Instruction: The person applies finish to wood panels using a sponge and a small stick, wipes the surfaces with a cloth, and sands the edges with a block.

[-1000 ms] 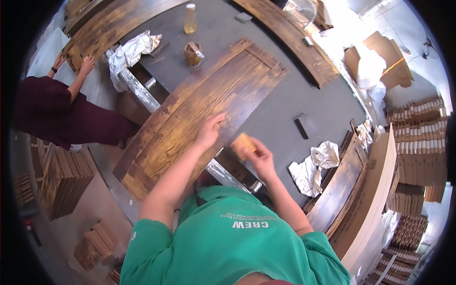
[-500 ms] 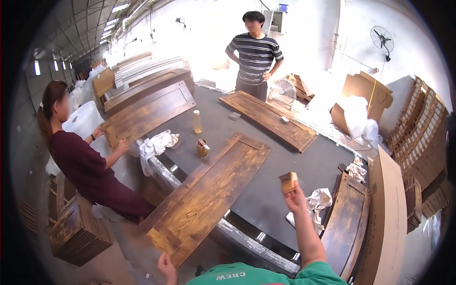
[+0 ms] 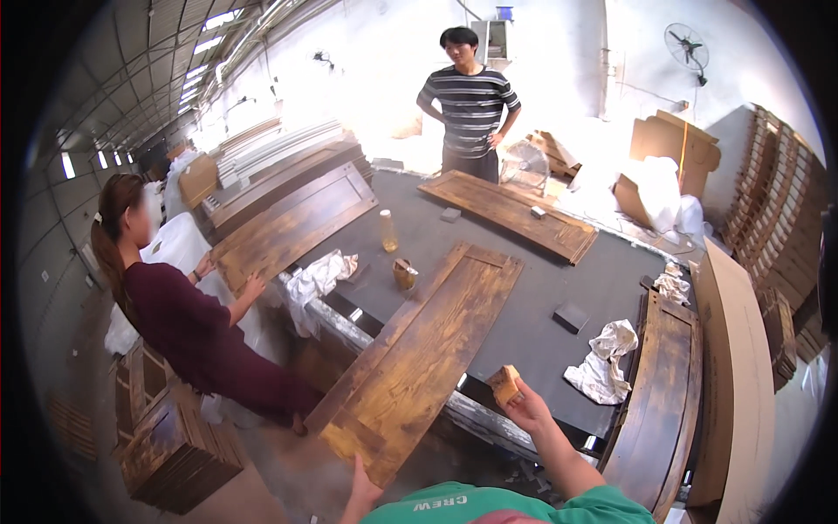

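Framed wooden door panel [image 3: 428, 349] lies face up and slantwise on the grey table [image 3: 524, 319], its near end jutting past the table's whitish, paint-flaked edge. Long, flat and rectangular, it has a raised border around a sunken centre, stained dark brown with streaky amber grain and paler patches toward the near end.

The left hand [image 3: 363, 482] touches that near end, thumb up along the edge; I cannot tell whether its fingers close underneath. The right hand [image 3: 527, 409] grips a small, blocky, yellow-brown sponge [image 3: 504, 384] with darker stains, holding it up just right of the panel, clear of its surface.

Beyond the panel's left side stand a brown-stained cup [image 3: 404, 278] and a tall clear bottle [image 3: 387, 234] of amber liquid with a pale cap. A stained white rag [image 3: 321, 278] drapes in soft folds over the table's left edge; a crumpled white cloth [image 3: 604, 362] lies at right, near a flat dark rectangular block [image 3: 571, 317]. At far left, a co-worker in maroon [image 3: 188, 306] has both hands on another brown panel [image 3: 301, 223].
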The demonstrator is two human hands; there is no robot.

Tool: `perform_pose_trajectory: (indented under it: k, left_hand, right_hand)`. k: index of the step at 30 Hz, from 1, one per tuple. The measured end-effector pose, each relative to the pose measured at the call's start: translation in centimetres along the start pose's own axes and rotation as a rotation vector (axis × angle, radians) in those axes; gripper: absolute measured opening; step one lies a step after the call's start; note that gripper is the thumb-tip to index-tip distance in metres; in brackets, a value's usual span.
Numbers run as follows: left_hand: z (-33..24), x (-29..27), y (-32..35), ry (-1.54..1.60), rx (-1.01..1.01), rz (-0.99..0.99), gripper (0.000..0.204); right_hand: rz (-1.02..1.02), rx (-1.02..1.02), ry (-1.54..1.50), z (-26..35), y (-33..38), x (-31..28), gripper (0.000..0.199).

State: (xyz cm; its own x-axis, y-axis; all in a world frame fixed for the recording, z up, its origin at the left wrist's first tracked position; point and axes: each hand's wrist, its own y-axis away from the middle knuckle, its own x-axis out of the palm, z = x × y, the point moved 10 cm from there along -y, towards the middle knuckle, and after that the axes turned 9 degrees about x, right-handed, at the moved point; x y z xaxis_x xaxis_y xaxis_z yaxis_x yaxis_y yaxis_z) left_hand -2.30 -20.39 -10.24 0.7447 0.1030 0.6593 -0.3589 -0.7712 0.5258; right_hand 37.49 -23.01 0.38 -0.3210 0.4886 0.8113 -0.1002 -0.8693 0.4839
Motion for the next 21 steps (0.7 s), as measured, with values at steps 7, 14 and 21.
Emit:
perform_pose_trajectory:
  k: [7,14,21]
  left_hand:
    - [-2.5,-0.6,0.0,-0.140,0.078,-0.100,0.069]
    - [-9.2,3.2,1.4,-0.017,0.179,-0.163,0.058]
    - [-8.8,0.6,-1.8,-0.070,0.246,-0.205,0.057]
  right_hand:
    - [-0.161,-0.073,-0.107,-5.6,0.8,-1.7,0.039]
    - [-0.069,-0.041,0.309,-5.5,-0.4,8.6,0.036]
    - [0.058,0.088,0.397,-12.6,-7.3,15.5,0.033]
